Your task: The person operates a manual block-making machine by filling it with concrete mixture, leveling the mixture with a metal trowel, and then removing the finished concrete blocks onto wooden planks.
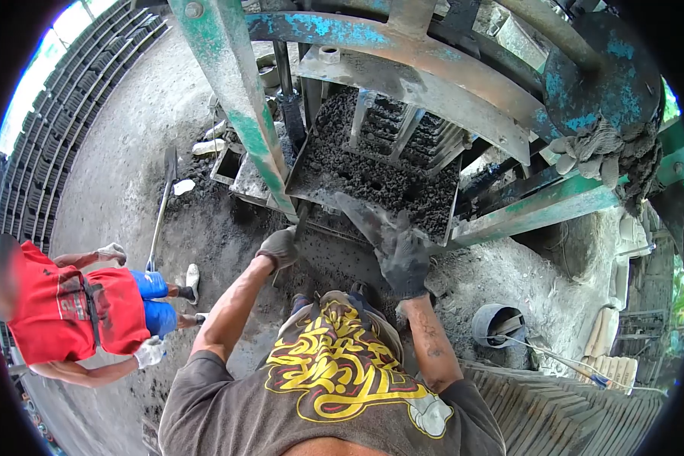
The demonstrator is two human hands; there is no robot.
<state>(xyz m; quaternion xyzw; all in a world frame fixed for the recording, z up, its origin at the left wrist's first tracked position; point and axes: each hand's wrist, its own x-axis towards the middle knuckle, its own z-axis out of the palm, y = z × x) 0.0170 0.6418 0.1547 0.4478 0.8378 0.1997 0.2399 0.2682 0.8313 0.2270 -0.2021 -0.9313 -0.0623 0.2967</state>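
Note:
My left hand (281, 249), in a grey glove, is closed at the front left of a machine, beside a green post. A dark upright bar (302, 222) rises at its fingers. My right hand (404, 262), in a darker glove, is closed at the front edge of the metal tray (319, 196), around one end of a grey flat plate (361, 218) that is blurred. Dark, crumbly, damp mix (330, 148) fills the tray, with metal mould fins (406, 133) standing over its back part.
A person in a red shirt (83, 304) stands at left near a long-handled shovel (161, 209). Green posts (239, 99) frame the machine. A worn glove (596, 152) hangs at right. A bucket (498, 325) and stacked boards (562, 403) stand at lower right; racks (61, 114) line the left.

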